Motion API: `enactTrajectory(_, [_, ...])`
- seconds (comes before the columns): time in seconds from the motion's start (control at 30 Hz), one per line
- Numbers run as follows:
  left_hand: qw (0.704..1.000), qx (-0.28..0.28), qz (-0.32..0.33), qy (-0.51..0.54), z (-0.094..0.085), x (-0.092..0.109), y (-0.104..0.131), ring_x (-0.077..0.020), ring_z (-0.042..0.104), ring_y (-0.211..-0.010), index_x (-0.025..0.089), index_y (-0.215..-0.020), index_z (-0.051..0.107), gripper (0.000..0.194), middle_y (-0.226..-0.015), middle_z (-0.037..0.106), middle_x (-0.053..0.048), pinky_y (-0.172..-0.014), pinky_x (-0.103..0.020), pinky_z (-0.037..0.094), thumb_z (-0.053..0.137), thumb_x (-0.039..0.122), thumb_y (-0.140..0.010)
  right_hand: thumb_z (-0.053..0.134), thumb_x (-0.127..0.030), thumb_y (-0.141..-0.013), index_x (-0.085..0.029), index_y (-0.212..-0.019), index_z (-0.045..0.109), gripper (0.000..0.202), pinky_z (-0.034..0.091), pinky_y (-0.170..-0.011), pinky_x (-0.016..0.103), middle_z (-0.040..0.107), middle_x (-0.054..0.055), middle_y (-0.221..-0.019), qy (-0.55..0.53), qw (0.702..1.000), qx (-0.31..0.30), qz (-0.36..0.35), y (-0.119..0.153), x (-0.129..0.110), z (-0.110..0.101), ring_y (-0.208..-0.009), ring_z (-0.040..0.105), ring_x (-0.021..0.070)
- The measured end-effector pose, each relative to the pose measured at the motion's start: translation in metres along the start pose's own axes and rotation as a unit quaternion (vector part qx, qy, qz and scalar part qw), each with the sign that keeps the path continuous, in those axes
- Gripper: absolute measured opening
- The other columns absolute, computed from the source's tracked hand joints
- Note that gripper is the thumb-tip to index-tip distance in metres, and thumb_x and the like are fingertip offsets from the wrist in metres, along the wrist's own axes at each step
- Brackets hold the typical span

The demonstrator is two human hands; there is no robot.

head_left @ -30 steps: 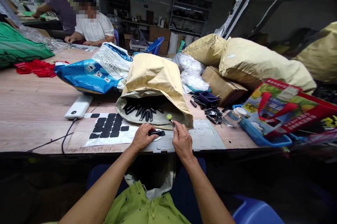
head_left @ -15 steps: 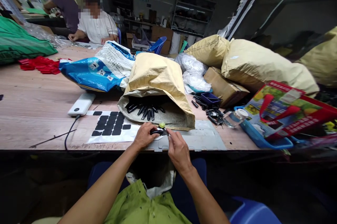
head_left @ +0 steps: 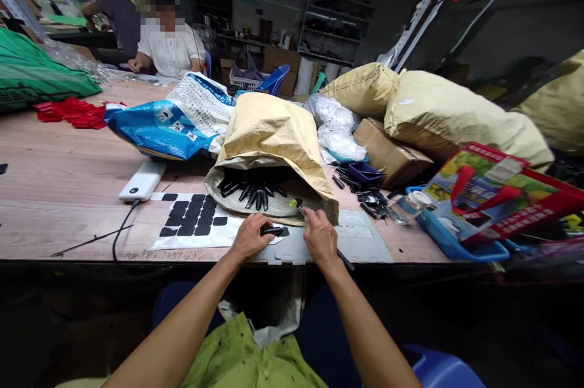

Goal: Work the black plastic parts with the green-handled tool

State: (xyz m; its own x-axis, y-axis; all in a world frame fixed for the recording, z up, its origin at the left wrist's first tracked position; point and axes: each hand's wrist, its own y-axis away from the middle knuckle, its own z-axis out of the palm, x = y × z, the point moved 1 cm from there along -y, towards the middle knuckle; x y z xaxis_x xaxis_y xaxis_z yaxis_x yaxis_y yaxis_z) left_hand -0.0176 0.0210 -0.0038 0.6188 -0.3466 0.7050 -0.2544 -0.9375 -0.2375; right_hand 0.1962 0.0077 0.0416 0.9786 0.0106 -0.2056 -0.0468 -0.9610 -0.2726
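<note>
- Left hand (head_left: 252, 236) pinches a slim black piece (head_left: 274, 231) near the front edge of the surface (head_left: 59, 193)
- Right hand (head_left: 319, 236) grips a small hammer (head_left: 292, 203), its blurred yellowish head apart from the black piece, in front of the tan bag (head_left: 274, 123)
- Several black handles (head_left: 258, 196) lie in the bag's open mouth
- White sheet (head_left: 229, 232) with dark patches (head_left: 194, 214) lies just left of the left hand

The yellow-headed hammer (head_left: 292, 203) is blurred; the left edge crops the green bag (head_left: 41, 72).
</note>
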Motion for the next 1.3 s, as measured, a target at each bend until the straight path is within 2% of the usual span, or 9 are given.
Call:
enactTrajectory(0.13, [1.000,-0.007,-0.003,0.005,-0.001,-0.002,-0.001,-0.0227,0.058,-0.093,0.022,-0.090,0.070,0.011,-0.090,0.066,-0.003,-0.083,-0.034,0.044,0.068,0.028,-0.081,0.047,-0.022,-0.098,-0.033,-0.134,0.063,0.040,0.044,-0.080,0.026,0.066,0.008,-0.113,0.070,0.997,-0.017,0.014,-0.022,0.012,0.020,-0.096,0.062,0.0191])
enactTrajectory(0.33, [1.000,-0.022,-0.002,0.014,-0.004,-0.001,-0.001,-0.0221,0.057,-0.094,0.022,-0.094,0.072,0.026,-0.093,0.066,-0.004,-0.088,-0.035,0.043,0.051,0.038,-0.096,0.047,-0.025,-0.098,-0.034,-0.133,0.063,0.040,0.042,-0.082,0.030,0.066,0.007,-0.112,0.070,0.997,0.011,0.016,-0.021,0.017,0.038,-0.102,0.060,0.0224])
enactTrajectory(0.47, [1.000,-0.024,-0.003,-0.001,-0.005,0.001,-0.001,-0.0211,0.055,-0.092,0.022,-0.094,0.072,0.035,-0.090,0.064,-0.004,-0.086,-0.035,0.043,0.042,0.038,-0.100,0.047,-0.026,-0.097,-0.034,-0.134,0.061,0.040,0.041,-0.084,0.031,0.066,0.007,-0.113,0.062,0.998,0.016,0.010,-0.020,0.017,0.038,-0.103,0.059,0.0229])
enactTrajectory(0.77, [1.000,-0.018,0.009,-0.020,-0.006,0.000,-0.001,-0.0203,0.053,-0.085,0.021,-0.074,0.062,0.044,-0.080,0.058,-0.003,-0.080,-0.034,0.042,0.034,0.040,-0.103,0.047,-0.026,-0.097,-0.030,-0.138,0.059,0.043,0.041,-0.084,0.029,0.065,0.011,-0.117,0.072,0.997,-0.006,0.011,-0.020,0.017,0.035,-0.103,0.059,0.0220])
enactTrajectory(1.3, [0.999,-0.022,0.017,-0.020,-0.005,-0.001,0.000,-0.0206,0.052,-0.084,0.021,-0.072,0.061,0.049,-0.079,0.058,-0.004,-0.079,-0.034,0.042,0.030,0.041,-0.104,0.049,-0.025,-0.096,-0.032,-0.135,0.061,0.041,0.042,-0.078,0.029,0.066,0.008,-0.113,0.065,0.998,0.006,0.010,-0.019,0.018,0.034,-0.097,0.061,0.0205])
